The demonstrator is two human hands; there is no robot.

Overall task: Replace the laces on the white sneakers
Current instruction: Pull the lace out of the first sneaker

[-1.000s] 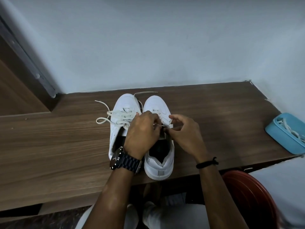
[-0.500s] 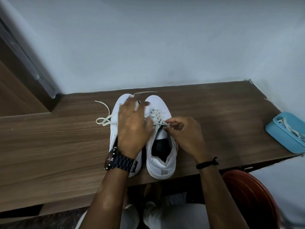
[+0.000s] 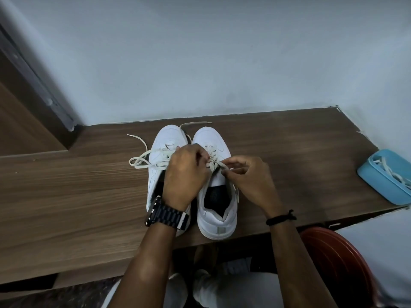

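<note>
Two white sneakers stand side by side on the wooden table (image 3: 66,196), toes toward the wall. The left sneaker (image 3: 166,138) has a loose cream lace (image 3: 140,161) spilling out to its left. My left hand (image 3: 184,174) lies over the gap between the shoes, its fingers curled at the lace (image 3: 214,160) of the right sneaker (image 3: 216,210). My right hand (image 3: 246,176) pinches the end of that lace just above the tongue. The eyelets under my left hand are hidden.
A light blue tray (image 3: 378,185) holding more white laces sits at the table's right edge. A red round stool (image 3: 340,263) stands below the table on the right. The wall runs close behind the shoes' toes.
My left hand moved from the left sneaker's toe back toward the right sneaker's laces. My right hand kept its pinch on the lace and barely moved.
</note>
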